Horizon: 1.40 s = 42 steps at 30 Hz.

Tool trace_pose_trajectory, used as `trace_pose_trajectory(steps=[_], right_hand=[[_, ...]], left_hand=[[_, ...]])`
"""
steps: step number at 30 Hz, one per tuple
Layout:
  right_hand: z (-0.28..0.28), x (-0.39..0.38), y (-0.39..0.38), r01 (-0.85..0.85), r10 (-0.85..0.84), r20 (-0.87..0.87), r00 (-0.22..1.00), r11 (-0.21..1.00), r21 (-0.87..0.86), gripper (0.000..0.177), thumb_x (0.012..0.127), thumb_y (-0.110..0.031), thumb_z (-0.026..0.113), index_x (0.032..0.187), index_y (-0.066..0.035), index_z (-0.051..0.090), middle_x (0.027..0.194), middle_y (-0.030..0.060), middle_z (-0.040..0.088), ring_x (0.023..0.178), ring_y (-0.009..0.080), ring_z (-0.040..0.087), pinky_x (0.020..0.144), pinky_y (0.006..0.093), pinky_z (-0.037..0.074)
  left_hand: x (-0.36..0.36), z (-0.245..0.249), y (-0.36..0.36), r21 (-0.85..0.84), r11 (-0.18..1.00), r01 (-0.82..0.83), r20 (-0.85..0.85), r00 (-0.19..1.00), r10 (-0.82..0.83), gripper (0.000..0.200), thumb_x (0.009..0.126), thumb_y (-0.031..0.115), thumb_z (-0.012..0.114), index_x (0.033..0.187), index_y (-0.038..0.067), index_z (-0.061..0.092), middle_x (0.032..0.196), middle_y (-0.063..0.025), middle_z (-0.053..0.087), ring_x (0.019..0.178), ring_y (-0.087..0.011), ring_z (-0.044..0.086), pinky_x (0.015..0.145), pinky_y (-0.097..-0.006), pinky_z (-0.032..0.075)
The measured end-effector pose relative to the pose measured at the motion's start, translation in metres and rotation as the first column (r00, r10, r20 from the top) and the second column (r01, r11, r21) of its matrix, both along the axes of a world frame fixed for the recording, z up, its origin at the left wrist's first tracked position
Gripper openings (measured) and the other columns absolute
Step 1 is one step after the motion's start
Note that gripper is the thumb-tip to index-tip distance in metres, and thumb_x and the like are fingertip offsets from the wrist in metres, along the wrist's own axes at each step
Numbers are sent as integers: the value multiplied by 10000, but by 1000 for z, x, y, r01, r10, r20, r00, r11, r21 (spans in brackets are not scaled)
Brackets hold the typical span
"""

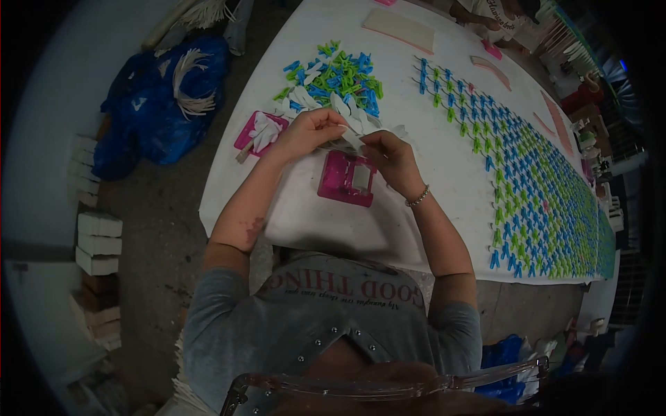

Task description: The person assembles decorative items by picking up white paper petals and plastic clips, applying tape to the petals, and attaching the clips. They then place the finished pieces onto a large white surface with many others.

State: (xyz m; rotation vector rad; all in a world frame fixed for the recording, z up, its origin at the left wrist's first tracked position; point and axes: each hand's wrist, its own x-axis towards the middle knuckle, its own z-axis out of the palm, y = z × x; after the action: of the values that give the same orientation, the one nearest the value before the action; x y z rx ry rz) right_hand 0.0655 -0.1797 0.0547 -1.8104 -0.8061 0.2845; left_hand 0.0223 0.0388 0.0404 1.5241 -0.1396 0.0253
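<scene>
Above the near edge of the white-covered table, my left hand (313, 133) has its fingers pinched together at the upper end of a small white petal-like piece (352, 141). The other end is between the thumb and fingers of my right hand (394, 158), so both hands are closed on it. Just below them sits a pink tray (336, 179) with a pale square pad at its right side. More white petal-like pieces (341, 104) lie beyond my fingers. A second pink tray (244, 132), beside my left wrist, holds several of these white pieces.
Blue and green clothespins (347, 73) form a loose pile behind my hands. Rows of clothespins (531, 187) cover the table's right side. A flat board (399, 30) lies at the far end, where another person (496, 17) works. A blue plastic bag (156, 104) is on the left.
</scene>
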Motion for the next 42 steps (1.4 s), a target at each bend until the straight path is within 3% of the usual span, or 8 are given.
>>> trace_pose_trajectory(steps=[3,5,13,20,27,35,39,42], right_hand=[[-14,-6,-11,8,-8,0,1000,999,42,219,810,-20,650,1027,-11,621,890,115,663,747,192,659,679,278,516],[-26,-8,-16,34,-21,234,972,998,-50,201,792,-14,665,990,-12,626,909,127,664,749,189,660,673,277,516],[-49,-21,-18,86,-63,265,962,993,-78,184,794,4,653,969,-49,633,855,73,633,745,171,616,679,285,493],[-48,-13,-39,20,79,529,845,984,-178,256,700,38,660,932,-61,616,841,80,610,808,240,578,690,337,472],[-29,-10,-44,104,-44,376,926,985,-141,275,694,50,643,944,-53,596,889,57,597,768,176,547,678,290,458],[-42,-11,-28,40,26,-320,947,979,199,425,782,117,572,1158,-50,464,942,-17,523,794,50,489,693,188,430],[-52,-17,-21,42,16,-286,958,980,196,446,760,106,579,1160,-52,460,904,-9,517,799,67,503,709,212,441],[-48,-20,-17,2,-5,60,998,999,43,458,724,60,597,1140,-54,443,847,23,501,726,120,493,664,273,450]], left_hand=[[-4,-9,-16,5,1000,11,24,1000,-11,121,888,73,603,994,19,619,847,8,622,782,-51,572,708,-203,467],[-7,-17,-24,30,1000,6,41,999,-7,125,882,73,609,996,22,621,851,6,624,791,-53,575,716,-205,470],[-18,-28,-27,332,941,-63,188,982,0,105,840,76,658,941,58,635,833,-3,593,784,-67,561,700,-210,461],[-22,-39,-32,611,775,-164,401,908,-124,111,767,158,666,811,78,603,793,-70,597,778,-277,569,729,-381,451],[-16,-42,-56,661,739,-133,383,906,-180,122,739,170,669,763,79,591,741,-55,597,787,-275,573,716,-389,441],[-30,-34,-61,502,854,-139,234,972,20,119,760,102,691,825,63,599,812,-37,577,783,-163,558,689,-290,453],[-30,-36,-56,322,942,-93,119,991,57,187,753,81,675,901,65,563,882,-47,584,769,-149,559,707,-284,467],[-23,-23,-47,202,979,8,77,997,-24,321,770,-2,652,1041,63,492,943,-15,552,869,-92,539,786,-244,464]])
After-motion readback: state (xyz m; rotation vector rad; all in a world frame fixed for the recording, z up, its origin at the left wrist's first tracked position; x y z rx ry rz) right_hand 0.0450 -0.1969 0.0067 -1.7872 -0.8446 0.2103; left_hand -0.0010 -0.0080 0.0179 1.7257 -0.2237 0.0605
